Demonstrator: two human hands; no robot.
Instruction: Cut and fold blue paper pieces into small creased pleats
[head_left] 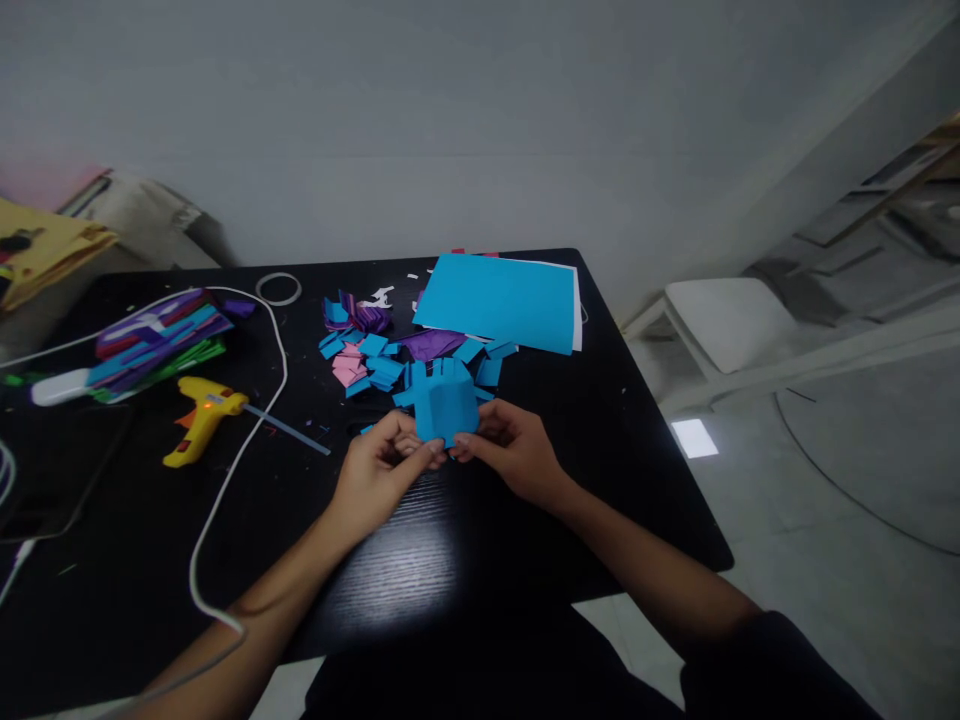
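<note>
Between my two hands is a blue paper piece (445, 402) with rounded corners and slits at its top edge, held up over the black table (592, 480). My left hand (386, 460) pinches its lower left edge between thumb and fingers. The lower right edge is gripped by my right hand (517, 448), thumb in front. Just behind lie small folded blue pieces (384, 372), pink pieces (348, 366), a purple paper (433, 345) and striped purple strips (364, 314).
Large blue sheets (502, 300) lie at the table's back. On the left are a yellow glue gun (201, 418) with a glue stick, a white cable (217, 510), bundled colored paper (161, 345), a tape ring (278, 289) and a dark device (60, 470). A white chair (731, 320) stands to the right.
</note>
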